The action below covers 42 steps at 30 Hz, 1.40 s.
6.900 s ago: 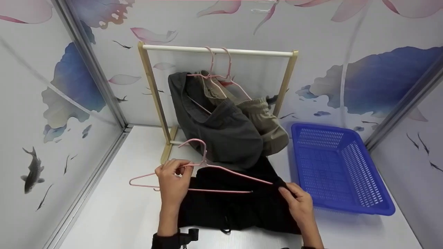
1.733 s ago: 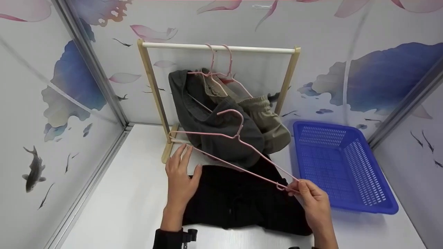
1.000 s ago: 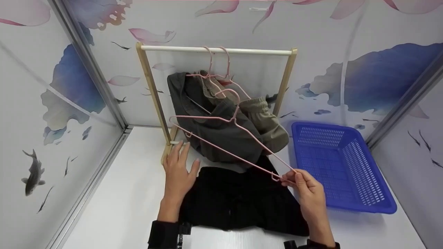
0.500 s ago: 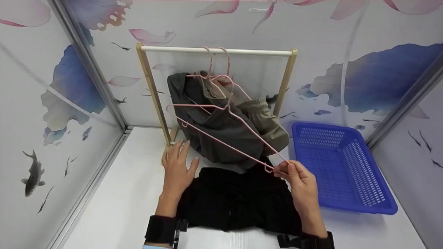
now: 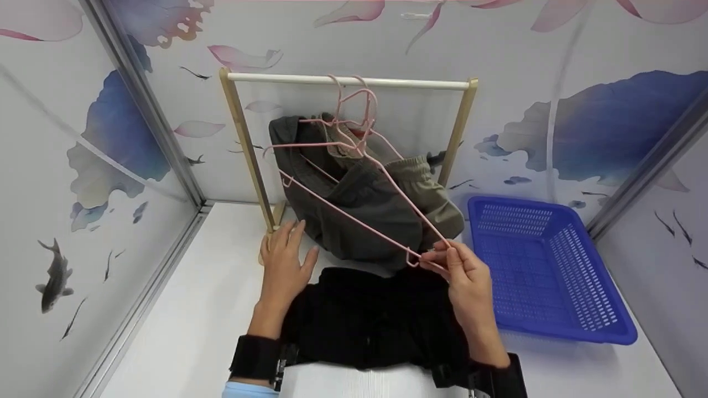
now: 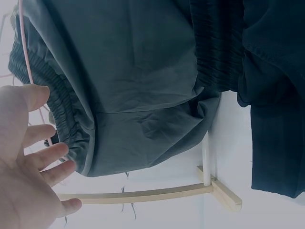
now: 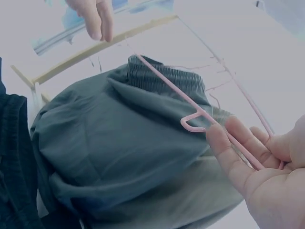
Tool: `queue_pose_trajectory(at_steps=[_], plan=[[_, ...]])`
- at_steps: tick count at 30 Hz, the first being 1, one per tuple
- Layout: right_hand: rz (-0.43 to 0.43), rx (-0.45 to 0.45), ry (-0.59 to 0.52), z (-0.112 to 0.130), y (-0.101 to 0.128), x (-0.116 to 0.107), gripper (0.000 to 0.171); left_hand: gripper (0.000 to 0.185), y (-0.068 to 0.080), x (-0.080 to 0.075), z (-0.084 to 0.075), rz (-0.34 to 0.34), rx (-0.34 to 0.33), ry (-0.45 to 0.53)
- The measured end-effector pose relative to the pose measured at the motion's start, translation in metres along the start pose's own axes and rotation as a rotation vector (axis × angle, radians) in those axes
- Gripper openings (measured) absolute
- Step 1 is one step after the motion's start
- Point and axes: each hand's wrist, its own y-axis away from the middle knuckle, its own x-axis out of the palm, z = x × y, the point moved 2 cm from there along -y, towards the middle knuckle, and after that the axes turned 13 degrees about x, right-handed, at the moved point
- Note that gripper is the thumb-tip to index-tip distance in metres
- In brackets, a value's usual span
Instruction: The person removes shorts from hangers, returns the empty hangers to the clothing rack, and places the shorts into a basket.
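My right hand (image 5: 470, 276) pinches the right corner of a bare pink clothes hanger (image 5: 349, 214), holding it raised and slanted before the rack. In the right wrist view the fingers and thumb close around its corner, near a small loop on its bottom bar. My left hand (image 5: 285, 271) has its fingers spread by the rack's left foot and holds nothing. Black trousers or shorts (image 5: 376, 318) lie on the table between my arms. Behind the held hanger, dark grey trousers or shorts (image 5: 359, 221) and khaki ones (image 5: 428, 190) hang on two pink hangers.
The rack (image 5: 415, 83) has a white rail and wooden legs. To the right stands a blue plastic basket (image 5: 586, 331) with nothing in it. Patterned panels (image 5: 520, 44) enclose the white table (image 5: 182, 331) at the back and sides.
Earlier my left hand held the hanger, its right end in the black garment. The hanger is now out and in my right hand, which has raised it and moved left; my left hand has let go.
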Motion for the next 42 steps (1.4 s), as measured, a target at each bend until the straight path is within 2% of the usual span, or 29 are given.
queue_pose_trajectory(at_steps=[6,17,22,34,42], plan=[[-0.009,-0.009,0.040,0.012,-0.006,0.014,0.032,0.055,0.001,0.000,-0.001,0.014,-0.009,0.012],[-0.009,0.007,0.028,0.030,-0.024,0.038,0.030,0.053,0.003,0.002,-0.002,0.023,-0.006,0.003],[-0.011,0.033,0.008,0.032,-0.031,0.046,0.029,0.052,0.004,0.003,-0.004,0.027,0.008,0.000],[0.029,0.033,-0.009,0.033,-0.041,0.067,0.026,0.052,0.008,0.005,-0.004,0.030,0.013,-0.012],[0.062,0.052,0.011,0.034,-0.045,0.081,0.027,0.052,0.009,0.006,-0.004,0.024,0.015,-0.010]])
